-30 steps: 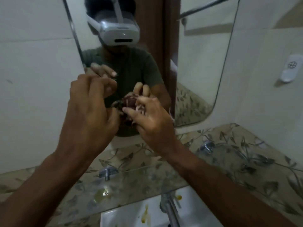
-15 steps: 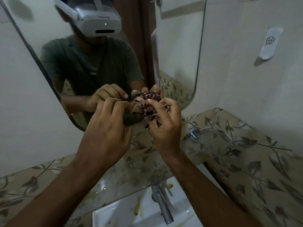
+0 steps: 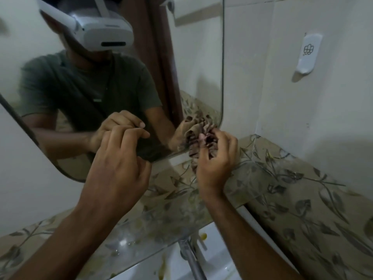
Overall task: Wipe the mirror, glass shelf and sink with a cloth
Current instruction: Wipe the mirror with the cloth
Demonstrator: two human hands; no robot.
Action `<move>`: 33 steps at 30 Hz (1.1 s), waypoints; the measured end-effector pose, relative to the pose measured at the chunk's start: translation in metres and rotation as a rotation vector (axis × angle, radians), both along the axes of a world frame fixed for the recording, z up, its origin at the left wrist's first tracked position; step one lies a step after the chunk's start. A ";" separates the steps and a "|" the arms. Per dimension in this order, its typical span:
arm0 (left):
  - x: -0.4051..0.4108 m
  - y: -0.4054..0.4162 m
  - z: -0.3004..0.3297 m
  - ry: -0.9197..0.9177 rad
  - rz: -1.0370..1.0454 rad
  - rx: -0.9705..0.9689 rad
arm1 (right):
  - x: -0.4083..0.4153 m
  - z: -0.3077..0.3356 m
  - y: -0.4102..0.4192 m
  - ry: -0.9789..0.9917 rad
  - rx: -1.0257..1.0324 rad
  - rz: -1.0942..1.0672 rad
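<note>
The wall mirror (image 3: pixel 193 63) fills the upper left and reflects me. My right hand (image 3: pixel 217 164) grips a bunched brown cloth (image 3: pixel 198 136) and holds it against the mirror's lower right corner. My left hand (image 3: pixel 119 166) hovers at the mirror's bottom edge, left of the cloth and apart from it, with its fingers curled and nothing in them. Below my hands runs the glass shelf (image 3: pixel 161 237), with leaf-patterned tiles showing through it. Under the shelf, the white sink (image 3: pixel 141 269) carries yellow stains.
A chrome tap (image 3: pixel 191 259) rises from the sink beneath the shelf. A white plastic holder (image 3: pixel 307 53) is fixed to the right wall. Leaf-patterned tiles (image 3: pixel 292 199) band the walls, and the two walls meet in a corner just right of the mirror.
My right hand has carried the cloth right and down to the mirror's lower right corner. My left hand, close beside the cloth before, now sits apart from it. The view has swung left.
</note>
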State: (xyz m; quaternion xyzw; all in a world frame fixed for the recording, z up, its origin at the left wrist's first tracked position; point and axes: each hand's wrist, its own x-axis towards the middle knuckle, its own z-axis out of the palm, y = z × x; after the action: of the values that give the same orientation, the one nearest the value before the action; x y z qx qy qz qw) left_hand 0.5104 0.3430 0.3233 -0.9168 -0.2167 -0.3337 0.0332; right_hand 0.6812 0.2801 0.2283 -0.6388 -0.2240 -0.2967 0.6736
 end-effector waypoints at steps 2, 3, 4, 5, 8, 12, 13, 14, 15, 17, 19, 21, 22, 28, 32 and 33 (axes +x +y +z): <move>0.000 0.001 0.000 -0.012 -0.001 -0.014 | -0.026 -0.004 0.009 -0.069 -0.056 0.055; -0.001 0.002 0.000 -0.024 -0.004 -0.016 | -0.040 -0.007 0.013 -0.133 -0.097 0.092; -0.002 0.003 0.000 -0.034 -0.005 -0.013 | -0.053 -0.010 0.018 -0.197 -0.147 0.129; -0.005 0.003 0.002 -0.042 -0.003 -0.008 | -0.063 -0.009 0.023 -0.236 -0.171 0.184; -0.016 0.002 0.007 -0.062 0.015 -0.002 | -0.077 0.005 0.026 -0.338 -0.172 0.321; -0.037 0.006 0.015 -0.080 0.077 -0.001 | -0.051 0.031 0.023 -0.204 0.001 0.139; -0.041 0.008 0.017 -0.086 0.095 -0.003 | -0.047 0.036 0.023 -0.150 0.037 0.097; -0.045 0.010 0.018 -0.089 0.111 -0.007 | -0.048 0.039 0.024 -0.111 0.054 0.071; -0.048 0.011 0.019 -0.090 0.125 -0.012 | -0.054 0.038 0.026 -0.114 0.040 0.075; -0.051 0.014 0.021 -0.094 0.141 -0.026 | -0.073 0.032 0.030 -0.198 -0.024 0.151; -0.053 0.016 0.022 -0.101 0.137 -0.035 | -0.092 0.022 0.034 -0.284 -0.106 0.259; -0.053 0.016 0.021 -0.110 0.122 -0.020 | -0.099 0.015 0.036 -0.341 -0.173 0.315; -0.053 0.016 0.020 -0.115 0.118 -0.014 | -0.097 0.014 0.035 -0.355 -0.185 0.319; -0.052 0.017 0.006 -0.117 0.155 -0.050 | -0.062 0.027 0.022 -0.237 -0.074 0.165; -0.050 0.013 0.005 -0.158 0.128 -0.079 | -0.074 0.025 0.026 -0.239 -0.099 0.172; -0.049 0.012 0.006 -0.164 0.120 -0.085 | -0.083 0.022 0.028 -0.288 -0.133 0.194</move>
State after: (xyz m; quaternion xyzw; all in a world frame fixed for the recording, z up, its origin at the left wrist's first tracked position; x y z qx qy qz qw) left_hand 0.4616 0.3546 0.3293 -0.8723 -0.2871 -0.3957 -0.0037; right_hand 0.5986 0.3076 0.2506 -0.6082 -0.3978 -0.3030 0.6165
